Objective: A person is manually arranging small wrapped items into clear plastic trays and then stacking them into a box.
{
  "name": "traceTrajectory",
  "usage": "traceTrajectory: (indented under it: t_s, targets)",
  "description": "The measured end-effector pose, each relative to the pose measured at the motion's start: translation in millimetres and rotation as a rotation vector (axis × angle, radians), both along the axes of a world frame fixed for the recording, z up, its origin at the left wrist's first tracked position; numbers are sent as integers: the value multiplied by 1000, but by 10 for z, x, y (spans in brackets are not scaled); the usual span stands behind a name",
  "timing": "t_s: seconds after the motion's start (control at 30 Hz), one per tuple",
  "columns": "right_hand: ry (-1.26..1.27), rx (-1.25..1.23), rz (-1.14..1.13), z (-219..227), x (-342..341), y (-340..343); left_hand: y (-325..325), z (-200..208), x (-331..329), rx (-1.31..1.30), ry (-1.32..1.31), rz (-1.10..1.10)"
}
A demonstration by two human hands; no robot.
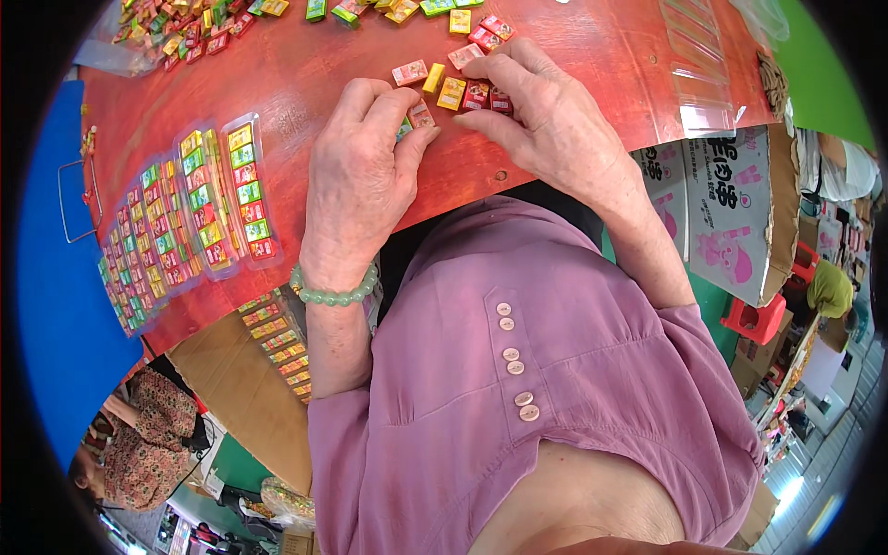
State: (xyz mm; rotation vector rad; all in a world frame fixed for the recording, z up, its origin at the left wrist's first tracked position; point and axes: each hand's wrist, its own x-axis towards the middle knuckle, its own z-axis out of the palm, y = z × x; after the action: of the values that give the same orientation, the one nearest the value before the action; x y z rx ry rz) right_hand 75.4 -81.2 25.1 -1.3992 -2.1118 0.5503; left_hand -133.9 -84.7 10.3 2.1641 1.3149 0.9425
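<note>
My left hand (361, 176), with a green bead bracelet (335, 297) at its wrist, is closed with thumb and fingertips around a small pink box (421, 114) and a small green box (404, 128). My right hand (560, 125) lies low over the table, thumb and forefinger apart. Between them are small dark red boxes (475, 95), and the forefinger reaches a pink box (465, 57). Two yellow boxes (451, 92) and another pink box (409, 72) lie between my hands. The right hand's other fingertips are partly hidden.
Clear plastic trays (248, 190) filled with rows of coloured boxes line the red table (277, 102) at left. A heap of loose boxes (190, 28) lies at far left. More clear trays (698, 65) stand at far right. A printed carton (731, 203) sits below the right edge.
</note>
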Motion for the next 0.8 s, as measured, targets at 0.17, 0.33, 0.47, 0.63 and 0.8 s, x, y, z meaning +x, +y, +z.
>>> traceTrajectory:
  t_s: [0.17,0.33,0.47,0.63,0.8]
  targets:
    - [-49,72,0,-73,-129,8,-22,-23,-10,16,-25,3]
    - [-42,94,24,-64,-97,-2,-69,-43,-23,19,-28,17]
    - [-14,22,141,-36,53,-8,-115,-39,0,38,18,9]
    - [4,-11,200,-10,146,-13,-133,-26,93,6,20,-35]
    - [-122,-73,168,111,202,-73,-119,-16,180,16,11,-68]
